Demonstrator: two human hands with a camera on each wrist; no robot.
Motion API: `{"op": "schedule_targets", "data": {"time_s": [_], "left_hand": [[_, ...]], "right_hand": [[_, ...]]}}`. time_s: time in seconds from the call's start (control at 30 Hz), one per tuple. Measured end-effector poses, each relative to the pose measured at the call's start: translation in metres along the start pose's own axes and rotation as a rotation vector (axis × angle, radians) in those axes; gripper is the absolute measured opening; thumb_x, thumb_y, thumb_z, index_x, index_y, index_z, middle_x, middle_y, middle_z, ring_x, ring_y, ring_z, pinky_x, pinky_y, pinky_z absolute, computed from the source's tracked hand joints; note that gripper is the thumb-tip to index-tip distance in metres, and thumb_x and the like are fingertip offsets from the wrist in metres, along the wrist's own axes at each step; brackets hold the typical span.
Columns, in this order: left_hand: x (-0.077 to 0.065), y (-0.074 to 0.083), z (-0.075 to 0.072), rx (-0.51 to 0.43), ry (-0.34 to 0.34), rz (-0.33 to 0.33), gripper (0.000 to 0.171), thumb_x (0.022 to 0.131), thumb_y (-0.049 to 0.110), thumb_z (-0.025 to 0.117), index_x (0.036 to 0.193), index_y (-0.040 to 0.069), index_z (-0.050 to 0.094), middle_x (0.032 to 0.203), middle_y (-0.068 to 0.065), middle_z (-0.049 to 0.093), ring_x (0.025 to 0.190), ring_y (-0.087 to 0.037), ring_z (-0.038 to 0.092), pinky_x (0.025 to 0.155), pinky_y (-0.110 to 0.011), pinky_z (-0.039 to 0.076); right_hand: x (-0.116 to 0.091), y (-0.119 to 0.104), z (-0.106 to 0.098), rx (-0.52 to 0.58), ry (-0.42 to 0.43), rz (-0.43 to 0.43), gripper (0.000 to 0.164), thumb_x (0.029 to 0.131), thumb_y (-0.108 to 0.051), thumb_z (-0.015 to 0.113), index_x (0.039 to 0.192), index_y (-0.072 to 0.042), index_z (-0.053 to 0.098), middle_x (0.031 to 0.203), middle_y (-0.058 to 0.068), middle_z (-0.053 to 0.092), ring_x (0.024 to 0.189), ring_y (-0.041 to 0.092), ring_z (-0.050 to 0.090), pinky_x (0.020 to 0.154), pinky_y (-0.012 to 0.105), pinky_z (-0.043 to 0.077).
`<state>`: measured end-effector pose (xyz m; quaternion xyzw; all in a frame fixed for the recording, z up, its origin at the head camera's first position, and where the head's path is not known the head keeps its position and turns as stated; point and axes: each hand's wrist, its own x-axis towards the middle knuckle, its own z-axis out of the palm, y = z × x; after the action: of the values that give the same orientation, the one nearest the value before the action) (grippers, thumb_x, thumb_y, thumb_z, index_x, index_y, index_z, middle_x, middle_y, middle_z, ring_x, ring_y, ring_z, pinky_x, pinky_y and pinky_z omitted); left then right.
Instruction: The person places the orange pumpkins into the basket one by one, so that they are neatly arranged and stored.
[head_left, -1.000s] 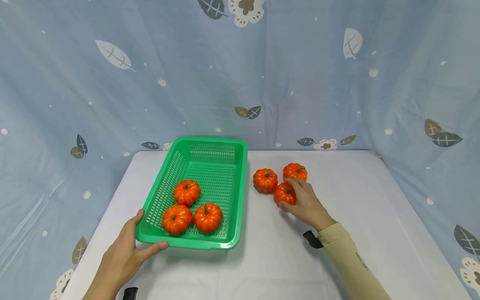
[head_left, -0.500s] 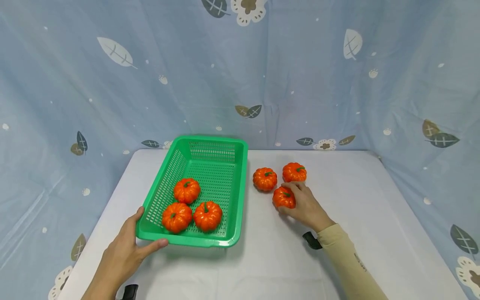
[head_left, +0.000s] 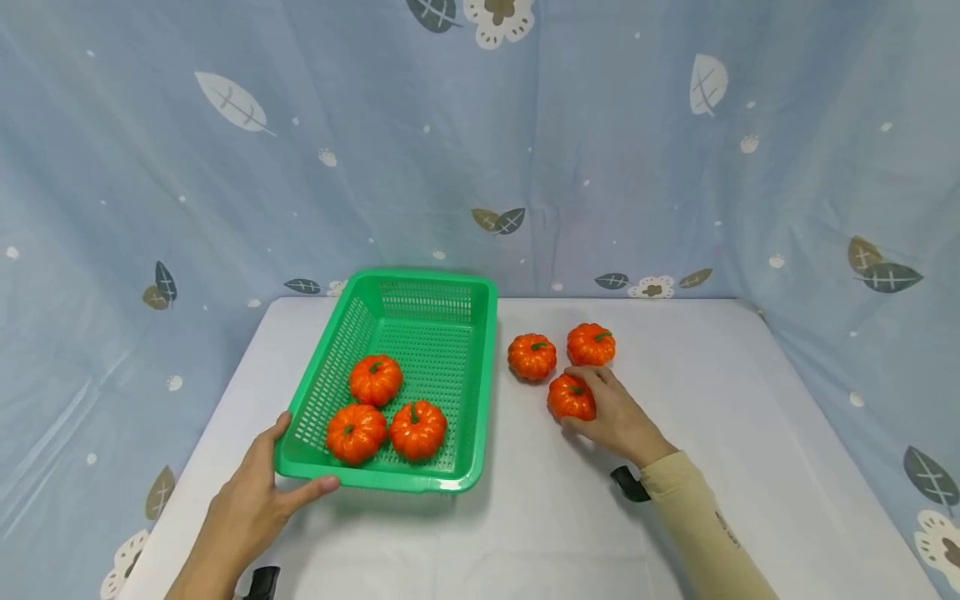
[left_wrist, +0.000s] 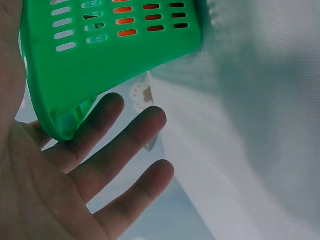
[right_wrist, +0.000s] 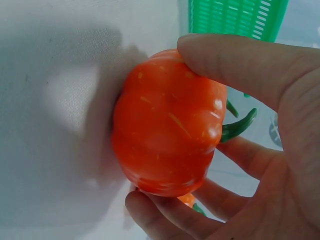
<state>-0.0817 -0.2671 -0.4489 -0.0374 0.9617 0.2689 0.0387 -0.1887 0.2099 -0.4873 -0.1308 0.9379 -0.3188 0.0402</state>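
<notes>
The orange pumpkin is sitting to the right of the green basket, with its green stem pointing up toward the palm of the right hand. That hand is leaning in from the side away from the basket, its thumb lying against the pumpkin's near side and its fingers curling around the far side. They are parting only as wide as the pumpkin and are gripping it, while the palm is standing clear of its top. Whether its underside is touching the tabletop, I cannot tell.

The left hand is cradling the basket's near left corner. Its thumb is lying along the near rim, and its other fingers are spreading nearly straight outside the wall, not curling around anything.

Inside the basket, three pumpkins are clustering toward the near end: one at the near left, one beside it, and one just behind. Right of the basket, beyond the gripped pumpkin, a loose pumpkin is standing near the rim, and another is standing farther out. A blue patterned curtain is hanging behind the basket.
</notes>
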Motion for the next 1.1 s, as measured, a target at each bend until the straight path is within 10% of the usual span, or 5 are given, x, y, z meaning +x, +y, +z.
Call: {"op": "schedule_targets", "data": {"time_s": [1.1], "left_hand": [[0.000,0.000,0.003,-0.009,0.025,-0.007,0.125,0.079,0.070,0.073,0.163,0.007,0.005,0.162,-0.029,0.023,0.138,-0.055,0.034,0.096,-0.073,0.037]], "right_hand": [[-0.005,0.010,-0.003,0.028,0.008,-0.060,0.078,0.083,-0.029,0.086,0.148,-0.013,0.045,0.147,0.015,0.044,0.130,0.037,0.050,0.106,0.061,0.042]]}}
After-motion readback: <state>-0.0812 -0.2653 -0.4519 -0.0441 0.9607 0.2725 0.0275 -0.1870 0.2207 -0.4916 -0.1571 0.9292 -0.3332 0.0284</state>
